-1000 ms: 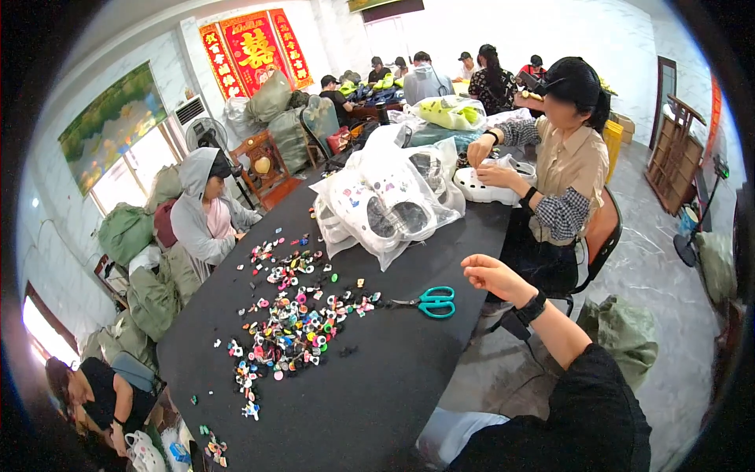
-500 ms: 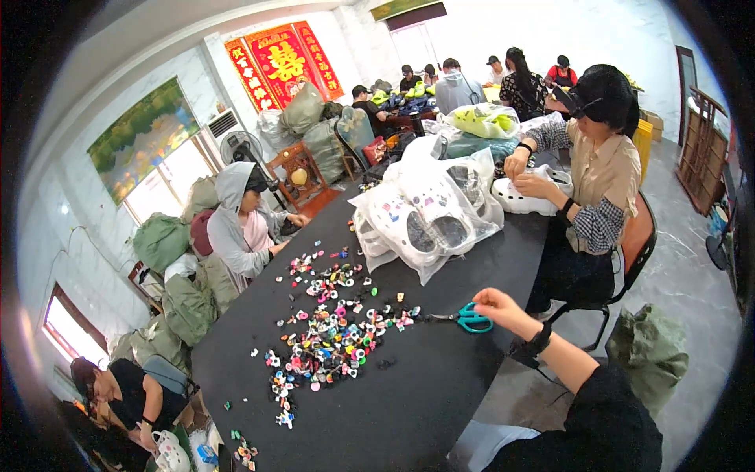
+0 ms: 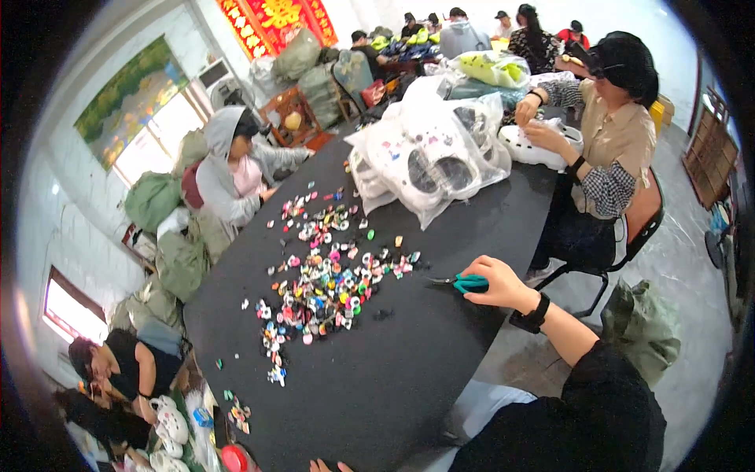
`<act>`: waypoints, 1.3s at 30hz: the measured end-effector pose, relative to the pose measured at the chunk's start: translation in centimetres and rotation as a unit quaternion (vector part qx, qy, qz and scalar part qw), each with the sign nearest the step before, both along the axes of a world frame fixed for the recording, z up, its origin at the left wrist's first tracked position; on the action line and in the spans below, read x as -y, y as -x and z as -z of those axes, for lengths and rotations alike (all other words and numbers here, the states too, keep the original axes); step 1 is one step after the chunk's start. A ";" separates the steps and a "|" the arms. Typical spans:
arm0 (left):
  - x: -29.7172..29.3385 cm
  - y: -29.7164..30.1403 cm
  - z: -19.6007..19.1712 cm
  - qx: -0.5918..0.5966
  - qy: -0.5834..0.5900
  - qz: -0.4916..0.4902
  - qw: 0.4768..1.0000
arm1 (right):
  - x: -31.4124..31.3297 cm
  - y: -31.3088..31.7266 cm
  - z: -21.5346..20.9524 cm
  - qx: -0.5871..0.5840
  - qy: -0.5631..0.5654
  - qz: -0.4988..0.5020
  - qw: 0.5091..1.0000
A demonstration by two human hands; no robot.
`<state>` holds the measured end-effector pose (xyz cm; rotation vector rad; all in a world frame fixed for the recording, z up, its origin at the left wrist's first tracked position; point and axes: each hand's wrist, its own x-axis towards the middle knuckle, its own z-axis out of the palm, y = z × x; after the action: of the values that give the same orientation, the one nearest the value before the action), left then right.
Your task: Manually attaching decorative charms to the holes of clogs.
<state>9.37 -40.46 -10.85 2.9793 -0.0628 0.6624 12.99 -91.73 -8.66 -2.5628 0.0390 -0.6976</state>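
Black cloth covered a long table (image 3: 409, 377) that ran away from the camera through a crowded workroom, with pale walls, bright windows on the left and a red hanging on the far wall. Small bright trinkets (image 3: 326, 287) in many colours lay scattered in a loose heap across the middle of the table. At the right edge of that heap, the wearer's right hand (image 3: 499, 285) lay on the cloth, its fingers closed over the teal handles of a pair of scissors (image 3: 462, 282), whose dark blades pointed left toward the trinkets; a black watch (image 3: 532, 315) sat on the wrist and a dark sleeve ran back to the near right. Of the left hand (image 3: 329, 466), only fingertips showed at the near edge of the table, so I could not tell how far it was open or whether it held anything. Farther along lay clear plastic bags (image 3: 429, 153) stuffed with white and black shoes. A person in a grey hooded top (image 3: 228, 169) sat on the left, and a person in a beige shirt (image 3: 613, 141) sat on the right on a chair, handling a white shoe (image 3: 539, 149). More people worked at the far end of the room.
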 end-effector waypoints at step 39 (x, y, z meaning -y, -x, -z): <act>-9.9 -0.3 -0.4 0.012 0.219 -0.027 0.975 | -11.7 2.9 -1.2 -0.186 -0.598 -0.233 0.744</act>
<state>9.72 -30.56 -10.49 2.5563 0.1445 0.6241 10.12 -80.07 -7.48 -1.2971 -0.0226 0.1045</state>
